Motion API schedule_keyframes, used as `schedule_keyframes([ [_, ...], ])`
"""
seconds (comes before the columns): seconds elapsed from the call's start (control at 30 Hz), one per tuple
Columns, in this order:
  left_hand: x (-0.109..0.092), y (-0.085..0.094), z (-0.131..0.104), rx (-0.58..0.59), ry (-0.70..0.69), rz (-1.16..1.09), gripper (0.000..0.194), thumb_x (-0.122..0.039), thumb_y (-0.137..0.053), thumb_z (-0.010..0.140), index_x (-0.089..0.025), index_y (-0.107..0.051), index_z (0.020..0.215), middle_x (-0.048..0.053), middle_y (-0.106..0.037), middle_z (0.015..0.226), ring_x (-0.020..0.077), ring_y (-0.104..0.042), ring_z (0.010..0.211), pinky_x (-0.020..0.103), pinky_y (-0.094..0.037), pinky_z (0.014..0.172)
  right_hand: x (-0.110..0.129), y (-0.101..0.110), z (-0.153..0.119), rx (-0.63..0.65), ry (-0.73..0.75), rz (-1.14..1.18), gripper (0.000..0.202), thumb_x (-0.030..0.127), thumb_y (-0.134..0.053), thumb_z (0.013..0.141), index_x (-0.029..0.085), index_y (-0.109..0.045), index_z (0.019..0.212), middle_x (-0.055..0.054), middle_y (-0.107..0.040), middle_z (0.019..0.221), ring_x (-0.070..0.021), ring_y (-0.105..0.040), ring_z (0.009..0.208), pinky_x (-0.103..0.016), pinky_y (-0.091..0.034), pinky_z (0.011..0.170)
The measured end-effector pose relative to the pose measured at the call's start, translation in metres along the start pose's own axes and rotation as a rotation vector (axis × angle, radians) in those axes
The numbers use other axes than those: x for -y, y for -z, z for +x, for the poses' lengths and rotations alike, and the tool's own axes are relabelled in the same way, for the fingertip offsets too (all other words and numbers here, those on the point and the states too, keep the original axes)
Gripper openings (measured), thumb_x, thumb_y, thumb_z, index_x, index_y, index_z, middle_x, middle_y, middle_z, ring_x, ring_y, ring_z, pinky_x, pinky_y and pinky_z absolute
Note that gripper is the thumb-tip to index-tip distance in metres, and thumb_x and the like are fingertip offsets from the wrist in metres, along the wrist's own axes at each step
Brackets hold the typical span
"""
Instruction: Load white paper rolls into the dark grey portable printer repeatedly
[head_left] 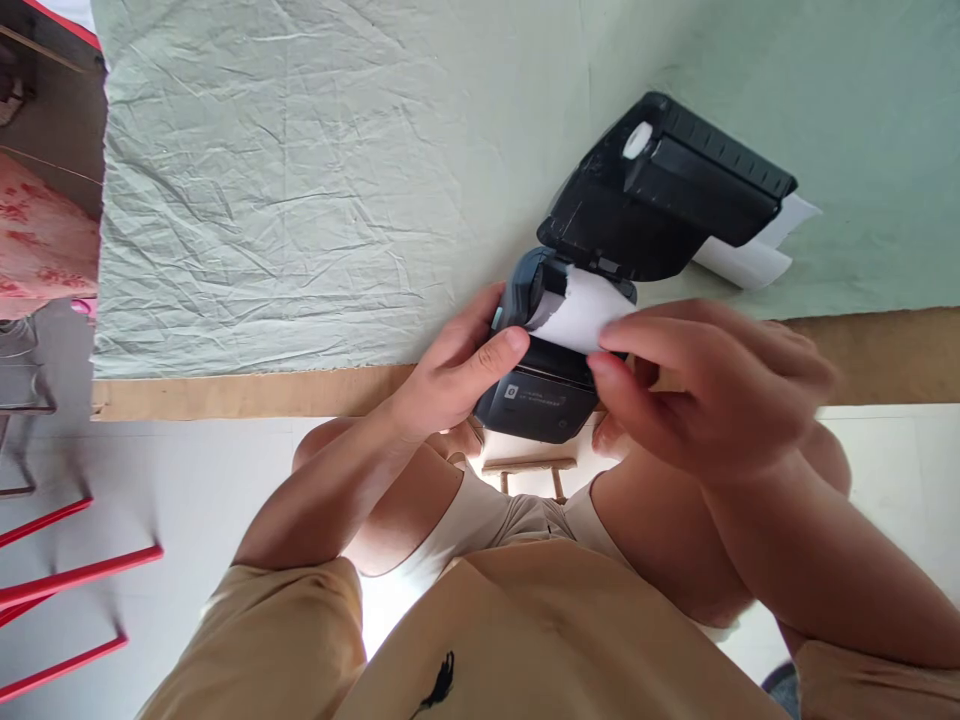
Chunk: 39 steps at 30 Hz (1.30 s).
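A small black portable receipt printer (541, 400) sticks out over the table's near edge, its lid (675, 190) swung up and back. My left hand (457, 375) grips the printer's left side, with the thumb along the rim of the paper bay. White paper (585, 310) with a torn edge lies in the bay. My right hand (712, 380) pinches the paper's right edge between thumb and forefinger. The other fingers of that hand curl back and are partly blurred.
A curled white paper piece (750, 255) lies beside the lid on the table's wrinkled pale green cloth (300, 180). A brown edge strip (247, 393) runs along the near side. Red metal bars (82, 578) stand at the lower left.
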<state>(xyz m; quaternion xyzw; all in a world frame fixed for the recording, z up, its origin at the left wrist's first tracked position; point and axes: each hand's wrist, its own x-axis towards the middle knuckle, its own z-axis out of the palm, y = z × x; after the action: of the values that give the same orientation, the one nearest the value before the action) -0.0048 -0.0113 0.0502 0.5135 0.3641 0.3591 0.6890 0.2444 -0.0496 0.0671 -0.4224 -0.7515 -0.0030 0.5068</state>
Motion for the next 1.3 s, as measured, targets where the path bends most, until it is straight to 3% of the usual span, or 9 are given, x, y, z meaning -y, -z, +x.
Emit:
schedule_keyframes([
  [0.13,-0.016,-0.004,0.0,0.01,0.083,0.031,0.088,-0.102,-0.102,0.085,-0.025,-0.092,0.128,0.007,-0.091,0.117,0.033,-0.084,0.119,0.044,-0.071,0.107,0.004,0.01,0.001,0.22,-0.127,-0.133,0.026,0.017,-0.081,0.116,0.037,-0.093,0.126,0.003,-0.099,0.114,-0.0195,-0.087,0.078,-0.037,-0.052,0.057],
  [0.23,-0.021,-0.006,0.001,0.04,0.1,0.037,0.093,-0.105,-0.1,0.084,-0.024,-0.094,0.131,0.012,-0.094,0.139,0.0373,-0.085,0.133,0.047,-0.071,0.115,0.005,0.018,0.003,0.286,-0.182,-0.175,0.023,0.025,-0.082,0.118,0.037,-0.095,0.133,0.002,-0.098,0.107,-0.0194,-0.082,0.073,-0.036,-0.044,0.054],
  [0.43,-0.021,-0.008,0.003,0.113,0.095,0.04,0.09,-0.101,-0.099,0.088,-0.022,-0.097,0.132,0.015,-0.095,0.144,0.0404,-0.089,0.139,0.05,-0.072,0.117,0.004,0.025,0.006,0.469,-0.146,-0.154,0.006,0.027,-0.083,0.111,0.031,-0.087,0.109,0.002,-0.094,0.095,-0.0184,-0.075,0.069,-0.034,-0.037,0.056],
  [0.63,-0.026,-0.007,0.001,0.095,0.097,0.041,0.086,-0.099,-0.1,0.089,-0.024,-0.097,0.13,0.014,-0.096,0.146,0.0402,-0.089,0.141,0.049,-0.072,0.119,0.005,0.022,0.01,0.42,-0.149,-0.106,0.02,0.02,-0.08,0.105,0.033,-0.087,0.118,0.005,-0.089,0.086,-0.0167,-0.073,0.062,-0.032,-0.043,0.054],
  [0.77,-0.012,-0.004,-0.001,0.049,0.052,0.036,0.089,-0.1,-0.099,0.091,-0.023,-0.095,0.135,0.013,-0.097,0.14,0.0386,-0.089,0.132,0.045,-0.074,0.11,0.007,0.023,0.013,0.272,-0.087,-0.011,0.029,0.012,-0.08,0.102,0.032,-0.083,0.123,0.011,-0.087,0.085,-0.0085,-0.056,0.052,-0.029,-0.043,0.051],
  [0.93,0.011,-0.001,-0.002,0.001,-0.132,-0.056,0.066,-0.085,-0.092,0.108,-0.026,-0.095,0.138,0.007,-0.094,0.119,0.0266,-0.085,0.098,0.04,-0.074,0.097,-0.003,0.032,0.007,0.128,-0.252,0.17,0.024,0.047,-0.086,0.115,0.033,-0.093,0.133,-0.008,-0.09,0.123,-0.0168,-0.069,0.073,-0.035,-0.053,0.05],
  [1.03,0.016,0.0,-0.002,-0.001,-0.17,-0.087,0.059,-0.078,-0.09,0.112,-0.026,-0.096,0.14,0.006,-0.092,0.113,0.0222,-0.081,0.088,0.038,-0.075,0.095,-0.018,0.034,0.001,0.063,-0.385,0.13,0.028,0.059,-0.082,0.116,0.038,-0.089,0.133,-0.006,-0.084,0.122,-0.0232,-0.077,0.09,-0.034,-0.059,0.054],
  [1.2,0.017,0.001,-0.003,-0.006,-0.178,-0.082,0.065,-0.083,-0.088,0.112,-0.025,-0.094,0.14,0.008,-0.092,0.116,0.0256,-0.085,0.093,0.043,-0.074,0.096,-0.044,0.033,-0.006,0.355,-0.414,-0.131,0.034,0.063,-0.078,0.117,0.032,-0.064,0.123,0.005,-0.075,0.095,-0.0149,-0.065,0.069,-0.03,-0.057,0.061],
  [1.3,0.017,0.001,-0.003,-0.018,-0.165,-0.07,0.066,-0.085,-0.089,0.111,-0.025,-0.093,0.138,0.008,-0.092,0.117,0.0279,-0.086,0.095,0.046,-0.072,0.098,-0.051,0.035,-0.01,0.404,-0.392,-0.227,0.036,0.065,-0.078,0.117,0.033,-0.061,0.124,0.008,-0.073,0.088,-0.016,-0.066,0.063,-0.029,-0.048,0.06],
])
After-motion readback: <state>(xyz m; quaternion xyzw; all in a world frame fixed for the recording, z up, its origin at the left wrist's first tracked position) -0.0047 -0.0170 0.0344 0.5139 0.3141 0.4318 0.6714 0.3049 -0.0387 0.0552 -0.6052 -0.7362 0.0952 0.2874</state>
